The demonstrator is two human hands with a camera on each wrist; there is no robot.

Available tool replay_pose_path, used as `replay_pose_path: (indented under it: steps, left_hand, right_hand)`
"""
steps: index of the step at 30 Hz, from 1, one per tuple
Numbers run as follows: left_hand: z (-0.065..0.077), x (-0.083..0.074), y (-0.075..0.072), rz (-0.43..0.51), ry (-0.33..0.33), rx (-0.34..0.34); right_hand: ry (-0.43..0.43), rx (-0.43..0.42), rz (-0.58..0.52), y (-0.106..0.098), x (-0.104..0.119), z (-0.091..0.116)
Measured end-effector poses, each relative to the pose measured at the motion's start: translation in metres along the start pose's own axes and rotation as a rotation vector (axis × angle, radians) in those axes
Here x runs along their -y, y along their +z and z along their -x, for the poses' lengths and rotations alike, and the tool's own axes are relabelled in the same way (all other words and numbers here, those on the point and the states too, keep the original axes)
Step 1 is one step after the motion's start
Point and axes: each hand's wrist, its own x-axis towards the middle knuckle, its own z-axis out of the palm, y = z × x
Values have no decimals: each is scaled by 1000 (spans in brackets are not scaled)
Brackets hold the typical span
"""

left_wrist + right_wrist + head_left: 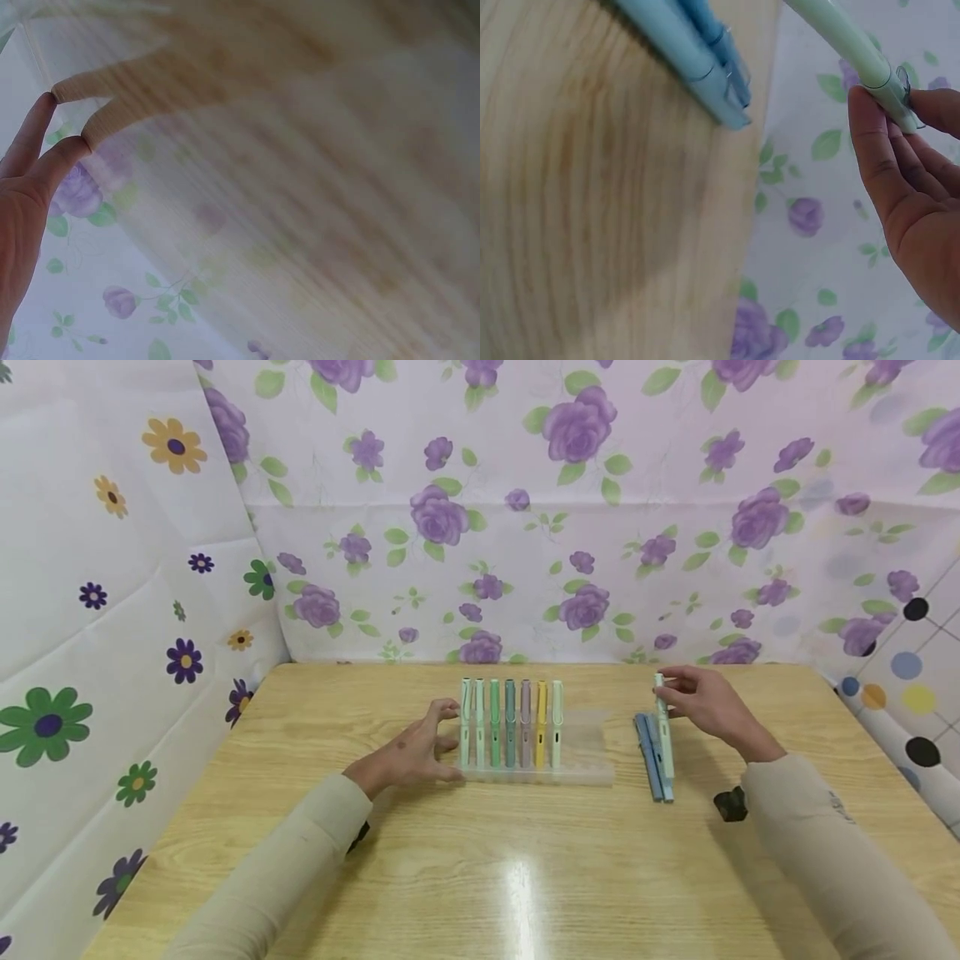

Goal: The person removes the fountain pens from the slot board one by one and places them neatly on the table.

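My right hand (701,697) pinches a pale green pen (666,739) near the clip end of its cap, as the right wrist view also shows. The pen is held tilted, close beside two blue pens (647,756) lying on the table. A clear pen stand (588,752) holds several capped pens in a row: pale green, green, teal, mauve, yellow and pale yellow-green. At its left end my left hand (412,752) holds the stand, thumb at the front corner and fingers farther back. The left wrist view shows two fingertips (84,142); much there is blurred.
The wooden table (442,885) reaches back to a cloth with purple flowers (585,527). A flower-print cloth (112,635) hangs at the left, and a dotted one (918,685) at the right. Bare tabletop lies in front of the stand.
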Motion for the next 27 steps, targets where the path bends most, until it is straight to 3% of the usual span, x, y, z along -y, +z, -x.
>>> replay_pose_path:
  steps: [17, 27]
  left_hand:
    - [0, -2, -1, 12, -4, 9]
    - [0, -2, -1, 13, -14, 15]
  right_hand:
    - [139, 115, -20, 0, -35, -4]
    - [222, 145, 12, 10, -39, -9]
